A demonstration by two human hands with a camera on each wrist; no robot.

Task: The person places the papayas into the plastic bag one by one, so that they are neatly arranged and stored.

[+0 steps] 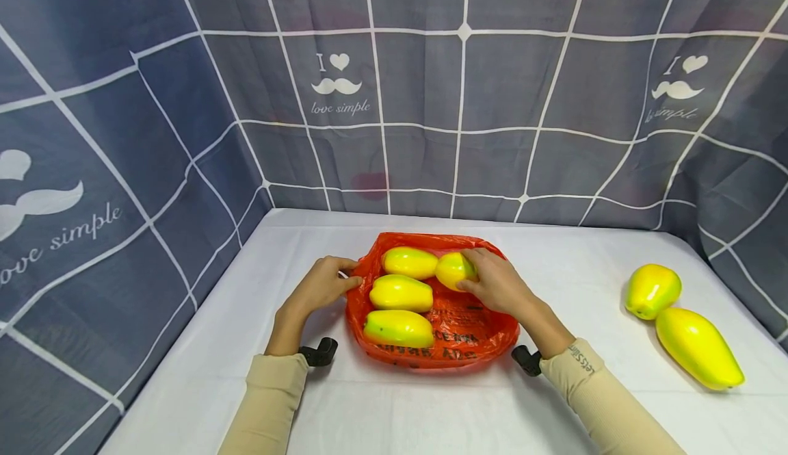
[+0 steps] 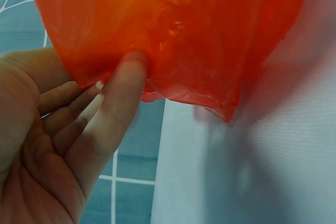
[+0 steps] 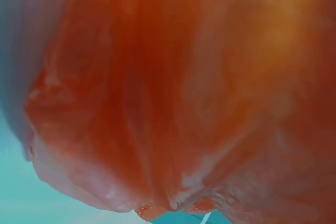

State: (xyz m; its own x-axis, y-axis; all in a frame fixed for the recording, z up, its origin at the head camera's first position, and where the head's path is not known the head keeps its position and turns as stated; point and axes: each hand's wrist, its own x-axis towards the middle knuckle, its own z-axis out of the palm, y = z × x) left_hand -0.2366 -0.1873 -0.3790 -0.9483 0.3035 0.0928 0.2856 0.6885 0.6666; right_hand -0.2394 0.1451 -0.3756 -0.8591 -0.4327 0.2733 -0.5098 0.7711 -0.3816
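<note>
A red plastic bag (image 1: 474, 318) lies spread on the table with its mouth up. Inside it, three yellow-green papayas (image 1: 401, 293) lie in a column along the left half. My left hand (image 1: 321, 282) pinches the bag's left rim between thumb and fingers, as the left wrist view shows close up. At the back right inside the bag, my right hand (image 1: 495, 280) grips another papaya (image 1: 452, 270), which touches the rearmost one. In the right wrist view, red plastic (image 3: 147, 87) fills most of the picture and hides that hand.
Two more papayas (image 1: 698, 347) lie touching each other on the white tablecloth (image 1: 572, 277) at the right. A grey checked curtain (image 1: 418, 85) stands behind the table and along its left side. Black wrist mounts (image 1: 320, 352) jut from both forearms.
</note>
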